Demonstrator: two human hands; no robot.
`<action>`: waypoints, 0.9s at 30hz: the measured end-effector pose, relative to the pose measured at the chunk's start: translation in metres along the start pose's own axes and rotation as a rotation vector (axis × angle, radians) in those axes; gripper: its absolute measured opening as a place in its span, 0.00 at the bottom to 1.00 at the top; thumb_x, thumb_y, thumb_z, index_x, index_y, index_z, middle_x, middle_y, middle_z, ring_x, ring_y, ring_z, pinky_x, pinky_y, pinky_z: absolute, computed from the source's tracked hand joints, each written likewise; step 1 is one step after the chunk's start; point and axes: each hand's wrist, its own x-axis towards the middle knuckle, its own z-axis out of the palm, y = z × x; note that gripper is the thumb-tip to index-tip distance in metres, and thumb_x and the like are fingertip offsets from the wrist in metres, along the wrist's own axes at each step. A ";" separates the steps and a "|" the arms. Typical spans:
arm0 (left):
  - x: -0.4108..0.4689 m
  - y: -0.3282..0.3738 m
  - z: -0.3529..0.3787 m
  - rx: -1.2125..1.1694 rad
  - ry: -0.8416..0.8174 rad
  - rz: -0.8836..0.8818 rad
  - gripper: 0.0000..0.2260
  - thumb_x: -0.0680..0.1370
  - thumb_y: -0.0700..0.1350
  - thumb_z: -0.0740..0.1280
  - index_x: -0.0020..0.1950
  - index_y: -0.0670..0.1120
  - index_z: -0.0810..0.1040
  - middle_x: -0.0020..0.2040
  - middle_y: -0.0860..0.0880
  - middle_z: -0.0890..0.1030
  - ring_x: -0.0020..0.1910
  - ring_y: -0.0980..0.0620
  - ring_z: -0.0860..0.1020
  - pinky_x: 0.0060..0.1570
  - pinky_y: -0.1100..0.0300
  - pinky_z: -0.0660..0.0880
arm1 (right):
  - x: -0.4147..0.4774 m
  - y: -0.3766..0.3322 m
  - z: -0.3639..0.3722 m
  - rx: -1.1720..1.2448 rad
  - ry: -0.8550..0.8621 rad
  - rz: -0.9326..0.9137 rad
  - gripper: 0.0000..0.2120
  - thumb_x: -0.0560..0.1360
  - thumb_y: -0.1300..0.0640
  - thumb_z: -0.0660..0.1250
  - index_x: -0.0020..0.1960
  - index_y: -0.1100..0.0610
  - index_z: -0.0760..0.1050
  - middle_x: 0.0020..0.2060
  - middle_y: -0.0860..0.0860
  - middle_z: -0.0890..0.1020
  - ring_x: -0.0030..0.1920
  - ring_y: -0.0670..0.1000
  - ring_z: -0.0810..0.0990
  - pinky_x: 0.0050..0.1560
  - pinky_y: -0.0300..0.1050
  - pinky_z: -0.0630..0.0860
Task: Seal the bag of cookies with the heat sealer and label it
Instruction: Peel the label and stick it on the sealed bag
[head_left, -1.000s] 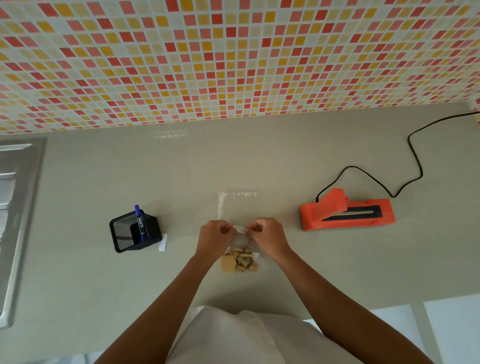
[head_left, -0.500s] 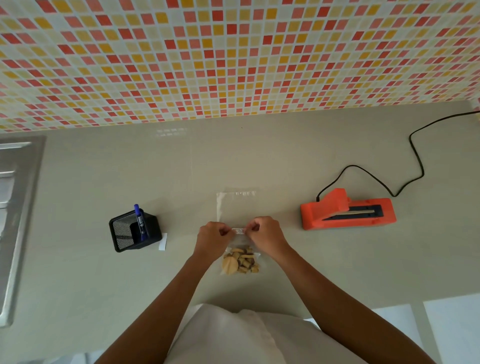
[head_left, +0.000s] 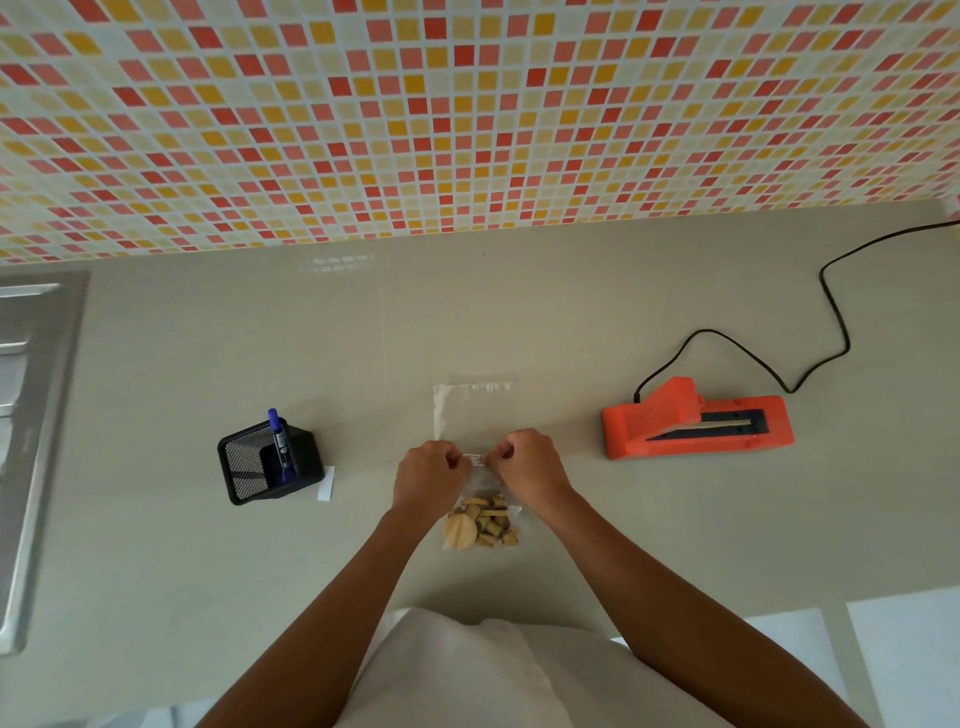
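Observation:
A clear plastic bag (head_left: 475, 410) lies flat on the counter, with round and stick-shaped cookies (head_left: 480, 524) bunched at its near end. A small white label (head_left: 477, 459) sits across the bag's middle. My left hand (head_left: 428, 475) pinches the label's left end and my right hand (head_left: 527, 467) pinches its right end, both resting on the bag. The orange heat sealer (head_left: 696, 423) lies to the right, arm down, apart from the bag.
A black mesh pen holder (head_left: 267, 462) with a blue marker (head_left: 280, 441) stands left of the bag, a white paper slip (head_left: 326, 483) beside it. The sealer's black cord (head_left: 831, 312) runs back right. A steel sink edge (head_left: 47, 415) is at far left. Tiled wall behind.
Both hands stay pinched on the label over the bag. The cookies sit slightly nearer me in the view than a second ago; little else differs.

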 end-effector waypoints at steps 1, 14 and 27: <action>0.000 0.000 0.000 0.013 -0.002 0.003 0.09 0.75 0.47 0.65 0.38 0.47 0.82 0.34 0.49 0.82 0.34 0.50 0.79 0.33 0.60 0.74 | 0.000 0.000 0.000 -0.002 0.000 0.001 0.08 0.73 0.55 0.73 0.42 0.60 0.82 0.36 0.50 0.83 0.37 0.49 0.81 0.36 0.40 0.74; 0.000 0.007 -0.003 0.083 -0.025 -0.007 0.11 0.75 0.47 0.65 0.32 0.49 0.76 0.30 0.50 0.76 0.31 0.50 0.75 0.34 0.59 0.75 | 0.000 -0.006 0.002 -0.057 0.014 0.010 0.11 0.73 0.56 0.71 0.39 0.64 0.79 0.36 0.57 0.84 0.33 0.53 0.80 0.34 0.45 0.75; -0.001 0.008 -0.001 0.086 -0.020 -0.012 0.10 0.75 0.47 0.65 0.34 0.48 0.77 0.31 0.50 0.77 0.32 0.50 0.76 0.34 0.59 0.76 | -0.001 -0.010 0.001 -0.089 -0.002 0.027 0.09 0.73 0.55 0.72 0.36 0.57 0.77 0.34 0.51 0.82 0.36 0.51 0.81 0.33 0.39 0.71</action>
